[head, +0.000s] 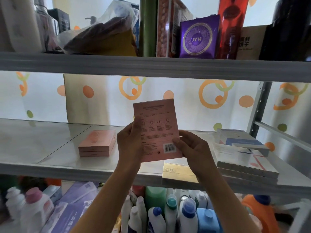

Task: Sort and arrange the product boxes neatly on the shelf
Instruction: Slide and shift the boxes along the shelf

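Not much readable here tbh. The purple pouch (198,38) on the top shelf has "JYVI" or something close in the middle of its round gold emblem, kinda blurry. The brown carton (250,42) to its right has dark Chinese characters, the bottom one looks like 子, the rest I can't make out. The yellow box (178,172) at the front edge of the middle shelf says 肌肽. The pink box (157,130) being held up has a barcode plus four little instruction icons, but the print's too small to read.
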Available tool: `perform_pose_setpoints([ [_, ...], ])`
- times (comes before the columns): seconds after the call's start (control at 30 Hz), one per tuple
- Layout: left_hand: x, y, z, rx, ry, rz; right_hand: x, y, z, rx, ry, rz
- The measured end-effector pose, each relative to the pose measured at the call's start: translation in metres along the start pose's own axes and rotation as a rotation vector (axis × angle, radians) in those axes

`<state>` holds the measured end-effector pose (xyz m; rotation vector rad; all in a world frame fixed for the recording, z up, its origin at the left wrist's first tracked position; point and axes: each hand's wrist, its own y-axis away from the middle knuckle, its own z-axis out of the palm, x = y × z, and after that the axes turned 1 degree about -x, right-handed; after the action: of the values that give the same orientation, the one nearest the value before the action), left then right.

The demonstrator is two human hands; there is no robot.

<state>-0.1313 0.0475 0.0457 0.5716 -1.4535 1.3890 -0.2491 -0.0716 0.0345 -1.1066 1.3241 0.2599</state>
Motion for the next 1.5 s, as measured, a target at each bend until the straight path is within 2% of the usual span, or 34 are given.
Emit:
perform_pose_setpoints([
  [0.27,-0.002,-0.007,-0.012,-0.054,-0.087,-0.032,0.006,-0.002,0.012,0.034,-0.063,0.024],
  [0.37,-0.004,-0.006,-0.018,-0.071,-0.192,-0.058,0.011,-0.004,0.017,0.073,-0.077,0.053],
  [0.43,-0.008,0.001,-0.027,-0.006,-0.325,0.002,0.012,-0.006,0.022,0.109,-0.106,0.066],
  [0.5,-0.013,0.007,-0.033,0.007,-0.44,0.145,0.012,-0.006,0.028,0.126,-0.131,0.056],
  [0.57,-0.015,0.011,-0.034,-0.122,-0.39,0.147,0.008,-0.006,0.037,0.104,-0.099,-0.017],
  [0.63,-0.011,0.013,-0.034,-0.26,-0.174,-0.002,0.003,-0.004,0.05,0.01,-0.036,-0.101],
  [0.7,-0.01,0.011,-0.04,-0.297,-0.042,-0.086,-0.001,0.0,0.069,-0.127,0.066,-0.141],
  [0.77,-0.012,0.005,-0.052,-0.265,-0.01,-0.097,-0.001,0.003,0.086,-0.2,0.174,-0.17],
  [0.9,-0.021,-0.011,-0.084,-0.186,0.004,-0.101,0.004,-0.006,0.108,-0.291,0.12,-0.199],
  [1.0,-0.024,-0.019,-0.108,-0.15,0.078,-0.127,0.006,-0.012,0.126,-0.279,0.125,-0.237],
  [1.07,-0.026,-0.027,-0.125,-0.055,0.165,-0.151,0.012,-0.023,0.139,-0.196,0.142,-0.237],
  [1.13,-0.032,-0.036,-0.141,0.042,0.2,-0.178,0.02,-0.035,0.152,-0.124,0.175,-0.168],
  [1.2,-0.044,-0.048,-0.156,0.088,0.208,-0.202,0.031,-0.045,0.165,-0.18,0.119,-0.02],
  [1.3,-0.066,-0.068,-0.173,0.113,0.192,-0.253,0.047,-0.054,0.186,-0.313,0.014,0.015],
  [1.4,-0.079,-0.089,-0.186,0.078,0.104,-0.252,0.064,-0.069,0.206,-0.237,0.019,-0.036],
  [1.5,-0.084,-0.108,-0.198,0.065,-0.133,-0.175,0.078,-0.082,0.223,-0.193,0.05,-0.042],
])
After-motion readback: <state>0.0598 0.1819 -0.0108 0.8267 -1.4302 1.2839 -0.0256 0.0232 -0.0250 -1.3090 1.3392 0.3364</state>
